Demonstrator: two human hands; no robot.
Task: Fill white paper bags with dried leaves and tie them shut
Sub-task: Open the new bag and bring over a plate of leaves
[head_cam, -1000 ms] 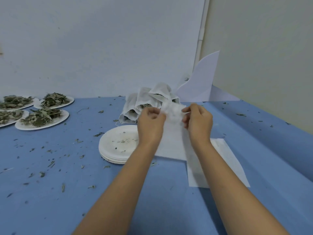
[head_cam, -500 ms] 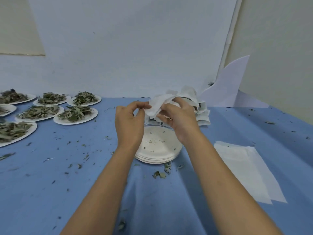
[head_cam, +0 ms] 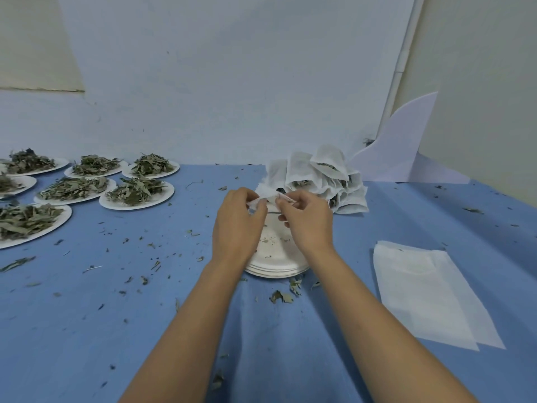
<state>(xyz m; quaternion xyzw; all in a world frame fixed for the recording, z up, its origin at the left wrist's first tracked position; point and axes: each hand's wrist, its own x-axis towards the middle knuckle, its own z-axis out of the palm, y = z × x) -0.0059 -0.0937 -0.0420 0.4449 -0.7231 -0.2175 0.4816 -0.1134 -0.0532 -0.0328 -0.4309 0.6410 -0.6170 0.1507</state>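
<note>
My left hand [head_cam: 236, 225] and my right hand [head_cam: 308, 221] are side by side above a stack of used paper plates [head_cam: 276, 257]. Between their fingertips they pinch the gathered top of a white paper bag [head_cam: 267, 196]; most of the bag is hidden behind the hands. A heap of filled white bags [head_cam: 322, 178] lies just behind, against the wall. Flat white bags [head_cam: 427, 292] lie on the blue table to the right. Several plates of dried leaves [head_cam: 136, 191] stand at the left.
Leaf crumbs [head_cam: 283, 296] are scattered over the blue table [head_cam: 87, 330]. A white curved sheet [head_cam: 401, 146] leans in the back right corner. The wall runs close behind the bag heap.
The view has swung left, bringing more leaf plates in. The bag, held open and hanging a second ago, is now bunched small between both hands above the plate stack.
</note>
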